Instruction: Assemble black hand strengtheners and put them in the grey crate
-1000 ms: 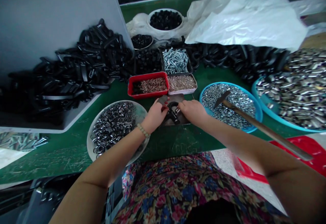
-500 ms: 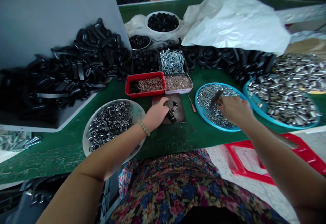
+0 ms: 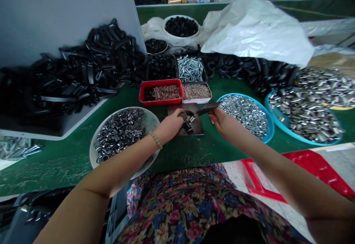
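On the steel plate: black clip pinned steady, my left hand clenched on it.
Right hand: grasping the hammer short, near its head, for better control, just beside the clip.
Farther: blue tray of nuts; red tray of pins.

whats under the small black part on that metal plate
It sits on a dark metal plate, which shows around it. The small black part is held by the left hand; the part and the hand cover the plate directly beneath, so anything lying there cannot be seen.
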Motion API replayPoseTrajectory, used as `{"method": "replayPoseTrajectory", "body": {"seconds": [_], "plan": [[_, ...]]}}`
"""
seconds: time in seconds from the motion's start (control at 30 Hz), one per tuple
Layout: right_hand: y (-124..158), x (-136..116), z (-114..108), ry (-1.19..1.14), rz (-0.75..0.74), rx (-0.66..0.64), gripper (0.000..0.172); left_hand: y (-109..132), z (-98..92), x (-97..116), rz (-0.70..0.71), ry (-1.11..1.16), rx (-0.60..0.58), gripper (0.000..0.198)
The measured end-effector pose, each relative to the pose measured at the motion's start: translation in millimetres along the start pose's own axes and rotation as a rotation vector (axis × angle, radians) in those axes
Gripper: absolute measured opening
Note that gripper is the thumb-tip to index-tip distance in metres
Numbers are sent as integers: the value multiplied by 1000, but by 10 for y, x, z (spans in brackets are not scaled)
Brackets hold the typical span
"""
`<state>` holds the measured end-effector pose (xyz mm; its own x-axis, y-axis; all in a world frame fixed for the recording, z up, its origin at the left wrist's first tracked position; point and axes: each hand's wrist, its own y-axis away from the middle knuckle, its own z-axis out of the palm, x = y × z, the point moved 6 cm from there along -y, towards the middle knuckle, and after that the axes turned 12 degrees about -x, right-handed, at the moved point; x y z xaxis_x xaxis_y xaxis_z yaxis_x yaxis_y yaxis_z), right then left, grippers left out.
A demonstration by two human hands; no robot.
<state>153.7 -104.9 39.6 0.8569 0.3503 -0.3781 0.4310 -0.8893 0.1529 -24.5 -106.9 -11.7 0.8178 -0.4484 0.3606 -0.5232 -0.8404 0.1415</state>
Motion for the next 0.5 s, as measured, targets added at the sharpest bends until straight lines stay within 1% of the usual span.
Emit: {"method": "replayPoseTrajectory", "body": {"seconds": [0.07,0.1,0.17,0.2,0.23,0.33,0.37,0.43,0.47,0.5], "plan": [[-50,-16,14,16,-3,29,30,131,31,-18,8,-33,57,27],[-75,-6,39,32,5,14,30,189,47,-35,-5,-49,76,32],[-119,3,120,63,18,-76,29,263,88,-84,-52,-62,79,40],[-134,-15,151,69,13,-111,28,278,109,-111,-72,-54,72,42],[-145,-51,162,63,3,-115,28,279,126,-134,-84,-39,67,44],[-179,-245,139,12,-62,-21,30,251,132,-205,-120,41,113,59],[-200,-311,157,11,-88,-28,30,242,126,-226,-135,71,134,65],[-250,-378,231,45,-118,-111,29,235,117,-239,-155,102,157,72],[-264,-358,256,70,-116,-148,28,237,115,-225,-151,88,157,71],[-266,-292,256,92,-95,-158,29,243,117,-195,-137,55,148,66]]}}
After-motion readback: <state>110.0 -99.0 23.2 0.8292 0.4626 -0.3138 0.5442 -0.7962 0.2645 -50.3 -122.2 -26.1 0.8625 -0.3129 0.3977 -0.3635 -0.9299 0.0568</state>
